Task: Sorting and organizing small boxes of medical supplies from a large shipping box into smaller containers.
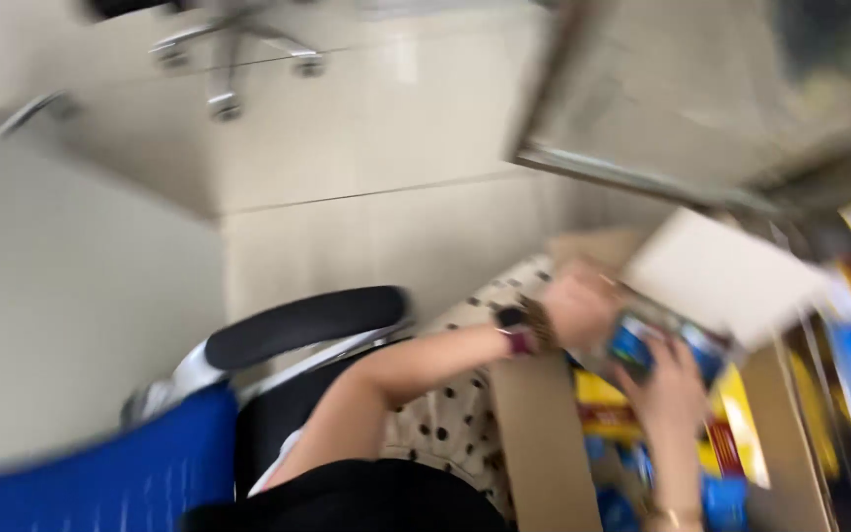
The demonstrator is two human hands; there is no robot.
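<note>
The whole view is motion-blurred. My left hand [578,307], with a dark band at the wrist, reaches from the left over the rim of an open cardboard box [544,433]. My right hand [667,389] comes up from the bottom edge, a gold bracelet on its wrist. Between the two hands is a small blue package [634,345]; both hands appear closed around it, just above the box. Inside the box lie several yellow, red and blue packages [731,433]. A pale box flap [721,271] stands up behind the hands.
A black chair armrest [307,320] and a blue seat back [100,483] lie at the lower left. Polka-dot fabric [445,414] covers my lap. A wheeled chair base [229,49] stands on the pale tiled floor, with a table edge [642,177] at the upper right.
</note>
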